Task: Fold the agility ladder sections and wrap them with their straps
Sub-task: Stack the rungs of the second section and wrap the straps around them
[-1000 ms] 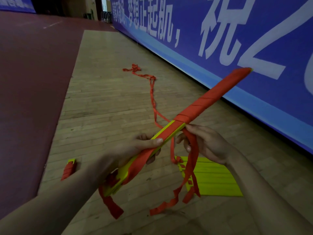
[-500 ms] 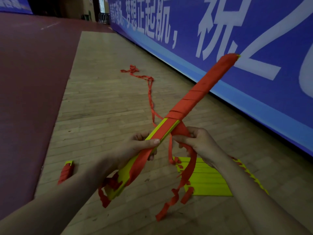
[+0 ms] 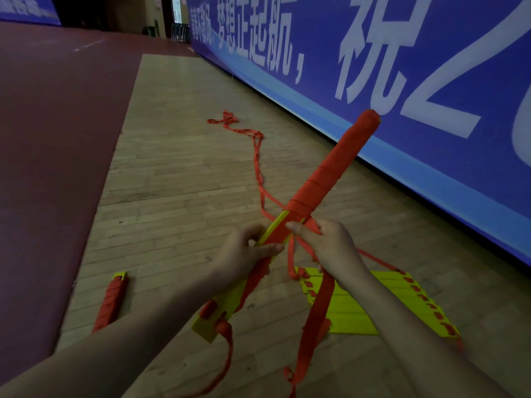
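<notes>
Thumb laid across it, my left hand [image 3: 244,259] grips the tilted ladder bundle [image 3: 326,179] while my right hand [image 3: 330,248] seems to pinch the red strap [image 3: 320,303], its grasp partly hidden.

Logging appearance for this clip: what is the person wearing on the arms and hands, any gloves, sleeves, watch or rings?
The left hand and right hand are bare, without gloves or visible rings. The left forearm and right forearm are uncovered to the frame edge: no sleeve, watch or wristband in view.
</notes>
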### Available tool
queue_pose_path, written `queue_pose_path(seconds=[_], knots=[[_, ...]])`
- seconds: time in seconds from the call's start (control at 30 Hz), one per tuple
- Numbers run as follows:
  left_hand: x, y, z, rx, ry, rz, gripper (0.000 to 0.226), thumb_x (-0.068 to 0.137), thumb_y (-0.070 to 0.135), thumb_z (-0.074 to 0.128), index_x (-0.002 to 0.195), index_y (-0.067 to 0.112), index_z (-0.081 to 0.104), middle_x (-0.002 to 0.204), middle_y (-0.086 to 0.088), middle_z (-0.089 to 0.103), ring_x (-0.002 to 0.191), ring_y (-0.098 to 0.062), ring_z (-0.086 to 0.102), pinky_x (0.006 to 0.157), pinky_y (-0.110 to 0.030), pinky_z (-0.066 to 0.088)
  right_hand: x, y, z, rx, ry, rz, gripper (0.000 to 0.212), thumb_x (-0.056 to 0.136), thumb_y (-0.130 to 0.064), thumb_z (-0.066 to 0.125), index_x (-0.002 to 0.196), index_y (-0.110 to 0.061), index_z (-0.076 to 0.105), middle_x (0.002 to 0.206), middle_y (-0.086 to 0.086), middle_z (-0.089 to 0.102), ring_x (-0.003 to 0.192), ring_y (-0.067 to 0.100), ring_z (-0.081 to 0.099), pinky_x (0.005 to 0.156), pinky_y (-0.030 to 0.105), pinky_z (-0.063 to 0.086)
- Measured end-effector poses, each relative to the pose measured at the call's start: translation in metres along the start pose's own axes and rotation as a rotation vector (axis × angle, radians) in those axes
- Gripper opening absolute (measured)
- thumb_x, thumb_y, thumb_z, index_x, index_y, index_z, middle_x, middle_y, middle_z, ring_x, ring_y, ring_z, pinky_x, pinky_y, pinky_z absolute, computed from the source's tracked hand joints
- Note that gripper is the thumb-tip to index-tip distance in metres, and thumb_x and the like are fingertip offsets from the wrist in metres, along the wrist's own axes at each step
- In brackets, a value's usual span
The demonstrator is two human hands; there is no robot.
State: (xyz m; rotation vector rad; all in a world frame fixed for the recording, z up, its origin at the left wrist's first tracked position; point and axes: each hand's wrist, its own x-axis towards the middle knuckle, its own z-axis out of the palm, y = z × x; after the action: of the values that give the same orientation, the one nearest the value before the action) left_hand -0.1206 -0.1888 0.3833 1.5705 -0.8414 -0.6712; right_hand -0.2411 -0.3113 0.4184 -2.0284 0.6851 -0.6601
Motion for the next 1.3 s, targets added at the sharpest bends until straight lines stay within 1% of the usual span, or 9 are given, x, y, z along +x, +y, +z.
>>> queue_pose_path(seconds=[0.13, 0.23, 0.4, 0.6, 0.7, 0.8, 1.0, 1.13, 1.3], knots=[[-0.006, -0.007, 0.007, 0.451, 0.128, 0.184, 0.012, 0.085, 0.037, 0.061, 0.087, 0.036, 0.05, 0.085, 0.001, 0.055, 0.07, -0.027, 0.062, 0.062, -0.048, 0.053, 0.001, 0.001, 0.008, -0.032, 0.022, 0.074, 0.046, 0.083, -0.051, 0.065, 0.058, -0.016, 0.049, 0.038, -0.007, 0.043, 0.037, 0.007, 0.045, 0.048, 0.027, 0.036], [-0.013, -0.003, 0.015, 0.847, 0.173, 0.246, 0.017, 0.094, 0.036, 0.05, 0.108, 0.032, 0.042, 0.105, 0.0, 0.045, 0.085, -0.03, 0.06, 0.069, -0.047, 0.052, 0.001, -0.003, 0.012, -0.042, 0.032, 0.09, 0.049, 0.084, -0.053, 0.063, 0.052, -0.019, 0.049, 0.036, -0.008, 0.044, 0.041, 0.005, 0.046, 0.051, 0.027, 0.036], [-0.02, 0.004, 0.017, 1.011, 0.146, 0.245, 0.024, 0.099, 0.039, 0.039, 0.118, 0.024, 0.037, 0.114, -0.001, 0.035, 0.082, -0.025, 0.058, 0.067, -0.043, 0.054, 0.004, 0.002, 0.013, 0.063, 0.009, 0.114, 0.045, 0.085, -0.049, 0.064, 0.055, -0.016, 0.059, 0.035, -0.008, 0.043, 0.038, 0.004, 0.044, 0.048, 0.03, 0.033], [-0.008, 0.006, 0.009, 0.634, 0.099, 0.067, 0.032, 0.09, 0.048, 0.057, 0.107, 0.021, 0.055, 0.104, 0.003, 0.056, 0.09, -0.019, 0.059, 0.081, -0.042, 0.051, 0.007, 0.0, 0.012, 0.208, 0.004, 0.08, 0.03, 0.087, -0.039, 0.065, 0.066, -0.018, 0.061, 0.039, -0.011, 0.042, 0.036, 0.003, 0.04, 0.041, 0.018, 0.029], [-0.004, 0.009, 0.003, 0.439, 0.048, -0.035, 0.033, 0.084, 0.053, 0.064, 0.095, 0.022, 0.061, 0.09, -0.004, 0.066, 0.074, -0.016, 0.063, 0.07, -0.036, 0.055, 0.007, -0.002, 0.011, 0.242, -0.008, 0.09, 0.028, 0.088, -0.037, 0.065, 0.07, -0.015, 0.062, 0.041, -0.008, 0.041, 0.034, 0.004, 0.037, 0.037, 0.016, 0.028], [-0.007, 0.017, -0.001, 0.196, -0.078, -0.118, 0.034, 0.083, 0.048, 0.065, 0.098, 0.018, 0.063, 0.088, -0.004, 0.068, 0.064, -0.011, 0.061, 0.059, -0.024, 0.049, 0.008, -0.002, 0.006, 0.306, -0.033, 0.12, 0.028, 0.087, -0.036, 0.066, 0.078, -0.01, 0.065, 0.047, 0.012, 0.046, 0.033, 0.005, 0.035, 0.034, 0.018, 0.028], [-0.014, 0.025, -0.013, -0.187, -0.264, -0.2, 0.04, 0.089, 0.035, 0.056, 0.113, 0.004, 0.063, 0.094, -0.001, 0.07, 0.069, -0.014, 0.06, 0.062, -0.024, 0.051, 0.007, -0.002, -0.005, 0.435, -0.085, 0.13, 0.017, 0.087, -0.029, 0.065, 0.081, -0.014, 0.067, 0.043, -0.004, 0.04, 0.031, 0.003, 0.032, 0.032, 0.016, 0.025], [-0.016, 0.027, -0.017, -0.324, -0.394, -0.32, 0.032, 0.082, 0.025, 0.066, 0.109, 0.007, 0.062, 0.093, -0.005, 0.072, 0.065, -0.015, 0.065, 0.058, -0.024, 0.052, 0.006, -0.003, -0.006, 0.524, -0.139, 0.118, 0.01, 0.09, -0.019, 0.061, 0.084, -0.013, 0.066, 0.043, -0.006, 0.039, 0.03, 0.002, 0.029, 0.03, 0.016, 0.021], [-0.02, 0.028, -0.023, -0.382, -0.507, -0.369, 0.03, 0.08, 0.025, 0.058, 0.107, 0.01, 0.055, 0.082, -0.011, 0.07, 0.058, -0.022, 0.065, 0.054, -0.028, 0.053, 0.003, -0.007, -0.006, 0.541, -0.186, 0.055, 0.004, 0.088, -0.011, 0.062, 0.086, -0.01, 0.065, 0.045, -0.005, 0.039, 0.032, 0.002, 0.029, 0.03, 0.015, 0.021]])
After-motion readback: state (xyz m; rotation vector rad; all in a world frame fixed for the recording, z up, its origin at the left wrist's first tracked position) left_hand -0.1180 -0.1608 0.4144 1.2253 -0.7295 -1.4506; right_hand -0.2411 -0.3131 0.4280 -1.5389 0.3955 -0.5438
